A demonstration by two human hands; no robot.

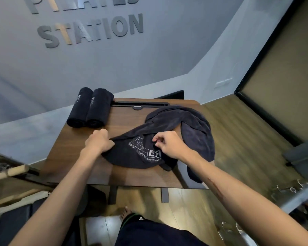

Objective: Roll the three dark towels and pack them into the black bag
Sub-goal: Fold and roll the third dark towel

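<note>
Two rolled dark towels [90, 107] lie side by side at the table's far left corner. A third dark towel [188, 125] with white lettering is spread loosely over the right half of the small wooden table [124, 121], one end hanging off the right edge. My left hand [99, 142] grips the towel's left corner with curled fingers. My right hand [168, 143] pinches the fabric near the lettering. The black bag does not show in this view.
A black slot and stand [140, 104] runs along the table's far edge. Exercise equipment with wooden bars [9, 172] stands at the left, metal hooks [288, 189] at the right. A grey wall with lettering rises behind the table.
</note>
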